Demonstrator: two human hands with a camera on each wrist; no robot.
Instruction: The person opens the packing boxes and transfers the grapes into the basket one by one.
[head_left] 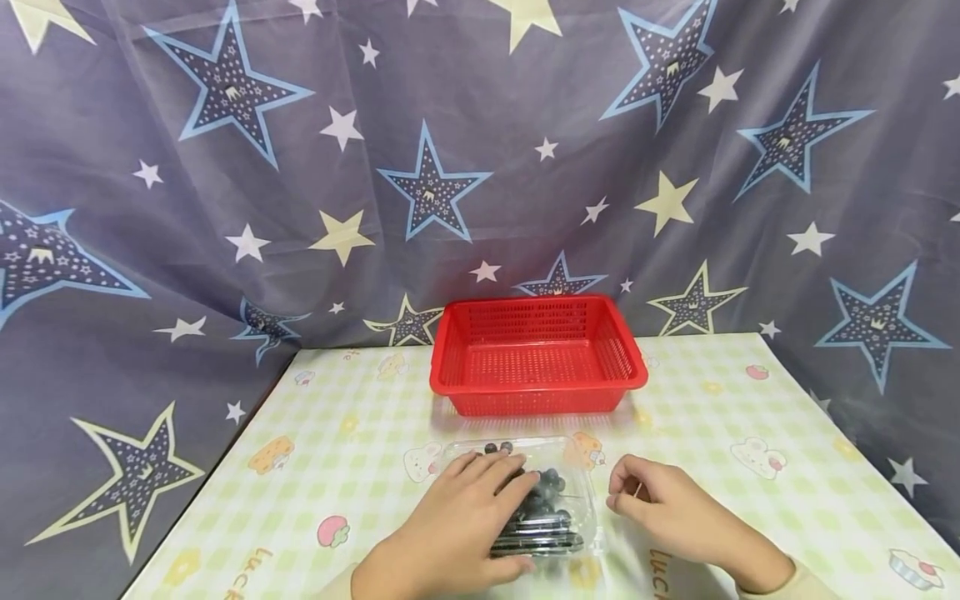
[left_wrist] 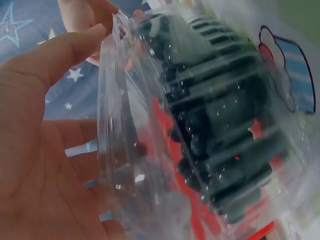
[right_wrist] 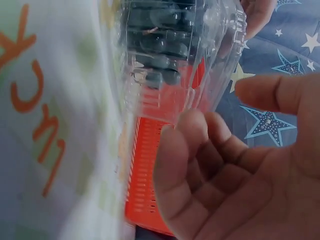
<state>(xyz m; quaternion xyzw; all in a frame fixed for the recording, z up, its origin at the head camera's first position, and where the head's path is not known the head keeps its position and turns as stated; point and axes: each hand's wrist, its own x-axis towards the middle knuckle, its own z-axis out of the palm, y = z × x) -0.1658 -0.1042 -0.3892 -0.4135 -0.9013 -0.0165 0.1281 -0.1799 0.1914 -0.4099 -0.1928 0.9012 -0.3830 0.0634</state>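
A clear plastic clamshell box (head_left: 581,508) lies on the table with dark round fruit (head_left: 551,482), which looks like grapes, inside it. My left hand (head_left: 457,521) rests flat on top of the box, fingers spread over the lid. Seen from the left wrist, the thumb (left_wrist: 65,55) reaches along the lid's near edge and the dark fruit (left_wrist: 215,125) shows through the ribbed plastic. Just off the box's right side is my right hand (head_left: 671,508), its fingers loosely curled with nothing in them. In the right wrist view those fingertips (right_wrist: 192,130) are close to the box's edge (right_wrist: 155,107); contact cannot be told.
Behind the box stands a red perforated plastic basket (head_left: 540,400) with nothing seen in it. A checked, cartoon-print cloth (head_left: 360,450) covers the table. Star-patterned curtain (head_left: 300,192) hangs along the table's back and sides.
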